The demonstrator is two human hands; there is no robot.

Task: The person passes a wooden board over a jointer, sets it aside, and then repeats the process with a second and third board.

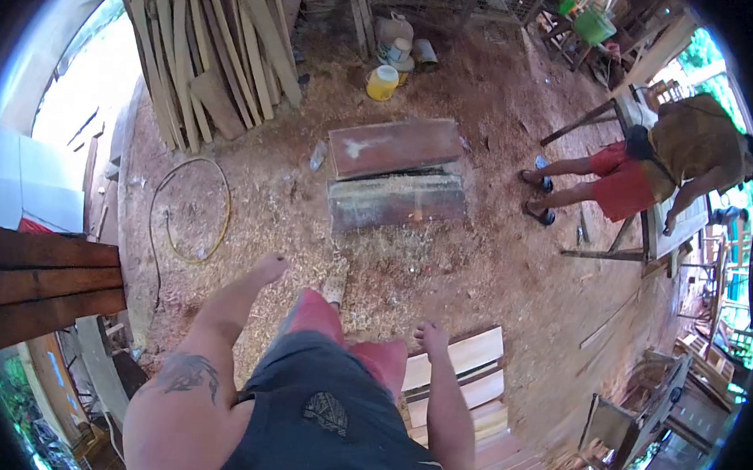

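My left hand (272, 267) hangs over the shavings-strewn floor, its fingers curled in and nothing seen in them. Also empty, my right hand (430, 336) has its fingers loosely bent inward. Beside and below that hand lie several pale wooden planks (481, 388), apart from it. Ahead of me on the ground are a reddish-brown board (394, 146) and, closer, a greyish weathered board (398, 204). My foot (335, 287) shows between my hands.
Long wooden strips (207, 64) lean at the upper left. A hose (226, 219) curls on the floor. A yellow bucket (383, 83) stands at the back. At right, another person (640, 168) bends over a workbench (679, 225). Stacked dark beams (46, 277) jut in at left.
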